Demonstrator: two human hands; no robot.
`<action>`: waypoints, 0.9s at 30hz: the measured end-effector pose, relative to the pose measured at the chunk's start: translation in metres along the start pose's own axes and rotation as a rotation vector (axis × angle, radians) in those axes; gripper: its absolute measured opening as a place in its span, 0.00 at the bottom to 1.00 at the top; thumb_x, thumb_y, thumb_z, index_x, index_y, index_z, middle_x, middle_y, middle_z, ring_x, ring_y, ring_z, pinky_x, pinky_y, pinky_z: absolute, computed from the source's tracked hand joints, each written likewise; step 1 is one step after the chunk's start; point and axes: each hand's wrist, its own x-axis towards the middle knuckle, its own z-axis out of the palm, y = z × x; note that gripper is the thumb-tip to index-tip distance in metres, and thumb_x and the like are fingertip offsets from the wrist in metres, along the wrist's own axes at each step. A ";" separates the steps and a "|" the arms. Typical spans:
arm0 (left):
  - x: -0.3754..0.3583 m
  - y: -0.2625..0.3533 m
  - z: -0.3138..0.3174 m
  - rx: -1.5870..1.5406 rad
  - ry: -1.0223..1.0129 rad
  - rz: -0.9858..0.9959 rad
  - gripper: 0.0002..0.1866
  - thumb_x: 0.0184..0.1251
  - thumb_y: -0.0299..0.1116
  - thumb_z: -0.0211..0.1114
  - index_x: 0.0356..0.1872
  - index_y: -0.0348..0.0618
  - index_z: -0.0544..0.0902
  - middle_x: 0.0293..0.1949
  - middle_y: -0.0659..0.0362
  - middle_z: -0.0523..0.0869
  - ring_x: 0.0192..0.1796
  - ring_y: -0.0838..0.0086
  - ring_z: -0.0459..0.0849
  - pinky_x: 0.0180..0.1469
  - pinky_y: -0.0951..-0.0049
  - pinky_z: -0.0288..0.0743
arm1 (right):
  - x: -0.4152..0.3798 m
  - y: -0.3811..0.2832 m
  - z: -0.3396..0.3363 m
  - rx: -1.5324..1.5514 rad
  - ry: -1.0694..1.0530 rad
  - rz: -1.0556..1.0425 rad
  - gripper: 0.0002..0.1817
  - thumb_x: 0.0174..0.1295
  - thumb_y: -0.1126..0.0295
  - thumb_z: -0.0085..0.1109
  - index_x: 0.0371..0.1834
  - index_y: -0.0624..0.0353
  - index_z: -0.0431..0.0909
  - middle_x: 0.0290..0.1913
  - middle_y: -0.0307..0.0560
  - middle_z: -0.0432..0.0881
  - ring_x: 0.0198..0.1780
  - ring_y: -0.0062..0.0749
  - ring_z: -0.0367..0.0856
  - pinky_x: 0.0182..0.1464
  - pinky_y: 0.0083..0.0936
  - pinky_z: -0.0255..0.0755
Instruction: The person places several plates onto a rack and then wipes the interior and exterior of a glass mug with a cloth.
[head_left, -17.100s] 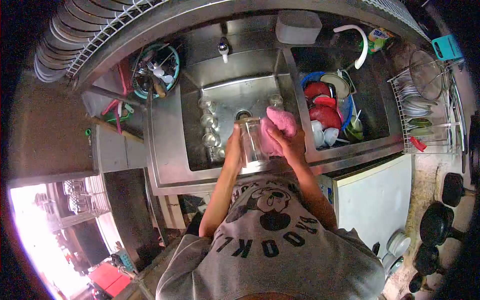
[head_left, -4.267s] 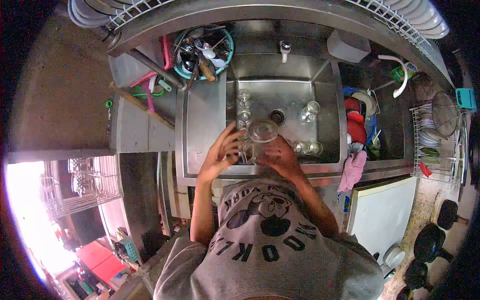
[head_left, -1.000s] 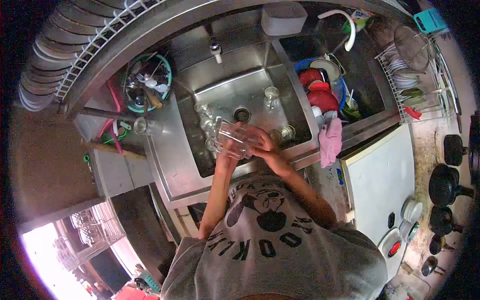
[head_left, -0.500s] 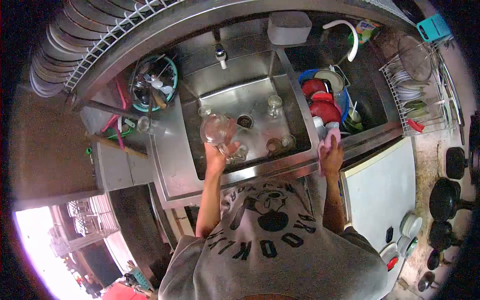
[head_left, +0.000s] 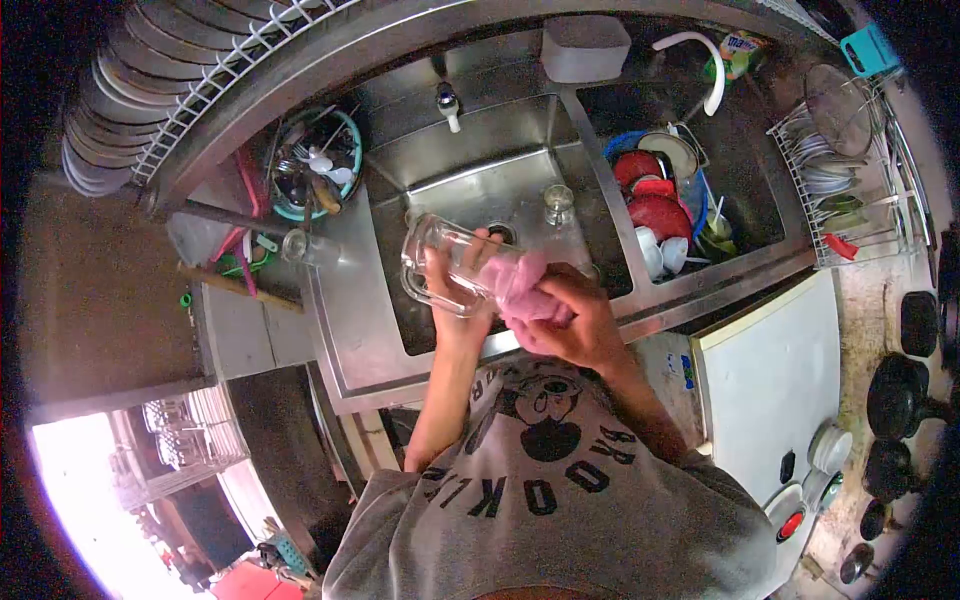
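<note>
A clear glass mug [head_left: 447,252] lies tilted in my left hand [head_left: 458,318], whose fingers wrap round its body beside the handle. Bunched in my right hand [head_left: 583,322] is a pink cloth [head_left: 522,297], pressed against the mug's mouth end. Both hands are over the front edge of the steel sink basin [head_left: 480,180]. Another small glass [head_left: 559,203] stands inside the basin, near its right wall. Other glassware low in the basin is mostly hidden behind my hands.
Right of the basin, a blue tub [head_left: 706,205] holds red bowls and other dishes. A teal basin [head_left: 352,140] of cutlery sits at left, with a glass [head_left: 298,246] nearby on the counter. Racks of plates [head_left: 820,178] stand along the sides. A tap [head_left: 449,105] juts over the sink.
My right hand has come left from beside the blue tub, bringing the pink cloth to the mug. The mug has turned in my left hand, its mouth end now toward the right.
</note>
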 end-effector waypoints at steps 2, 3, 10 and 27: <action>0.000 0.001 -0.005 0.036 -0.042 0.066 0.29 0.63 0.60 0.59 0.56 0.53 0.68 0.54 0.47 0.77 0.60 0.52 0.73 0.60 0.49 0.71 | 0.003 -0.004 0.008 0.073 0.014 -0.002 0.21 0.46 0.70 0.65 0.46 0.59 0.78 0.47 0.54 0.78 0.47 0.52 0.78 0.51 0.39 0.72; 0.000 0.003 -0.007 0.003 -0.053 0.089 0.28 0.63 0.60 0.59 0.56 0.53 0.68 0.54 0.47 0.77 0.60 0.53 0.73 0.60 0.49 0.71 | 0.003 -0.004 0.009 -0.148 -0.036 -0.083 0.20 0.47 0.71 0.65 0.46 0.59 0.78 0.47 0.54 0.77 0.49 0.51 0.76 0.52 0.41 0.71; -0.002 0.004 -0.011 0.143 -0.040 0.164 0.31 0.58 0.60 0.64 0.57 0.55 0.70 0.51 0.49 0.80 0.56 0.53 0.77 0.55 0.52 0.75 | 0.007 -0.011 0.018 -0.571 -0.137 -0.204 0.22 0.49 0.70 0.64 0.51 0.55 0.77 0.51 0.54 0.72 0.56 0.53 0.69 0.57 0.46 0.65; -0.017 -0.003 0.006 0.122 -0.255 0.180 0.42 0.49 0.54 0.74 0.63 0.52 0.64 0.55 0.49 0.76 0.57 0.53 0.77 0.58 0.53 0.74 | -0.005 -0.004 0.032 0.079 0.285 0.456 0.35 0.41 0.53 0.79 0.46 0.62 0.71 0.46 0.43 0.74 0.45 0.28 0.74 0.47 0.29 0.71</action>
